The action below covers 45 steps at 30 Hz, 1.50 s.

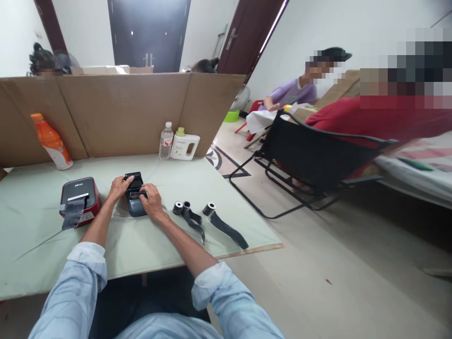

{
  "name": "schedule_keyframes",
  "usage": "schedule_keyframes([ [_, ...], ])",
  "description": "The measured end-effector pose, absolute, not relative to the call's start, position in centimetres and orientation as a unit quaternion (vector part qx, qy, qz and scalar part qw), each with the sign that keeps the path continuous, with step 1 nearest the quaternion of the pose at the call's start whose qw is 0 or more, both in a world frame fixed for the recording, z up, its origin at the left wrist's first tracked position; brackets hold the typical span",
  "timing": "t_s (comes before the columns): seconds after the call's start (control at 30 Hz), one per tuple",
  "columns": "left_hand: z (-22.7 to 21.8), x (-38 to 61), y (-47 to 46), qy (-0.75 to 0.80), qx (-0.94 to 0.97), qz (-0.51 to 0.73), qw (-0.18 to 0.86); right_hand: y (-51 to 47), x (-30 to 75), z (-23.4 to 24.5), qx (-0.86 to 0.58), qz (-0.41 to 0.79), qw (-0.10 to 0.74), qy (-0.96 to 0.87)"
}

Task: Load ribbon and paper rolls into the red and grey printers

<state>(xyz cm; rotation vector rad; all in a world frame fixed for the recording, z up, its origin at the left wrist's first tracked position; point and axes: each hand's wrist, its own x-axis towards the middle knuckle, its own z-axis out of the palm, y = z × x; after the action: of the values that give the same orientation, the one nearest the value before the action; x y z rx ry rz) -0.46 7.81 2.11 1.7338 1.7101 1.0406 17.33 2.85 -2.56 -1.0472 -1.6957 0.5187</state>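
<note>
"Fingers (pixel 129 180) of your left hand (pixel 118 188) held the raised lid (pixel 137 180) of the small dark machine (pixel 138 207); your right hand (pixel 152 201) bent over its open middle, and whether the fingers there pinched anything, I couldn't tell."

"Where did you have the machine?"

"Flat on the pale cloth (pixel 28 207), between the red printer (pixel 80 187) and the loose rolls (pixel 211 207)."

"And how would it have handled for you?"

"Light, probably, with a stiff, smooth shell that could have slid. The lid seemed its fragile part, so your safer hold was low on both sides of the body."
</note>
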Motion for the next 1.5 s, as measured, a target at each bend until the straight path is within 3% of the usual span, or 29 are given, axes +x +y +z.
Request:
schedule_keyframes([
  [0.27,2.5,-2.0,5.0,0.667,0.600,0.411,0.160,3.0,17.2,-2.5,-0.434,0.215,0.510,-0.711],
  [0.5,1.7,-1.9,2.1,0.581,0.693,0.361,0.228,3.3,17.1,-2.3,-0.441,0.231,0.514,-0.699],
  [0.77,2.0,-0.9,2.8,0.591,0.694,0.370,0.178,3.9,17.4,-0.2,-0.423,0.250,0.509,-0.707],
  [1.1,3.1,-0.3,2.3,0.557,0.712,0.376,0.201,3.7,17.6,1.8,-0.401,0.316,0.509,-0.693],
  [1.27,4.7,-0.1,2.2,0.537,0.697,0.395,0.264,3.9,17.7,4.2,-0.380,0.331,0.527,-0.685],
  [1.5,8.5,0.6,0.0,0.448,0.730,0.414,0.308,-0.5,19.9,7.8,-0.367,0.279,0.532,-0.710],
])
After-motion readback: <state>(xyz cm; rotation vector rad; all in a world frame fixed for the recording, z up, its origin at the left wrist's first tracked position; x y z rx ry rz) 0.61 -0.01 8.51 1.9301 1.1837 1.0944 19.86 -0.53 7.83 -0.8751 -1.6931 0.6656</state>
